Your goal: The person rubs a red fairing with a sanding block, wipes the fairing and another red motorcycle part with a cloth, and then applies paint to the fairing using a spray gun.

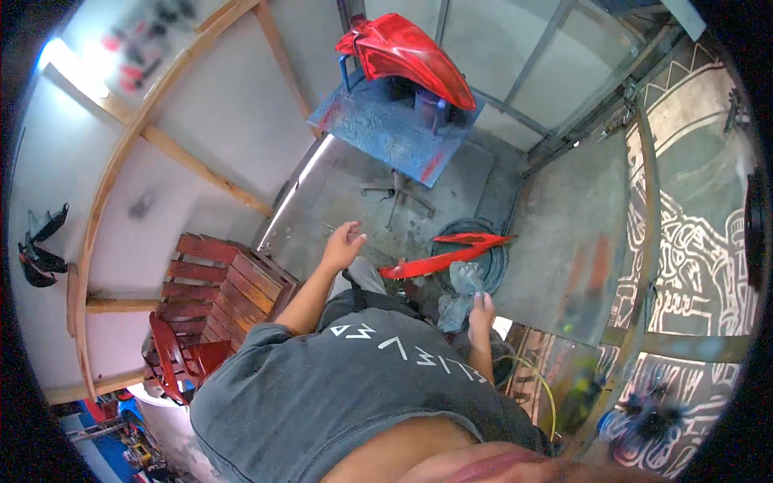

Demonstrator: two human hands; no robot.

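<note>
in the head view, the left hand (346, 245) is held out empty, its fingers loosely spread. a crumpled grey cloth (455, 310) is gripped by the right hand (481, 310), just beside the forked red strip (435, 262). that strip is seen across the round dark tub (493, 278); whether it is touched by the cloth cannot be told. beyond, a glossy red panel (415, 56) is propped over the blue table (354, 129).
</note>
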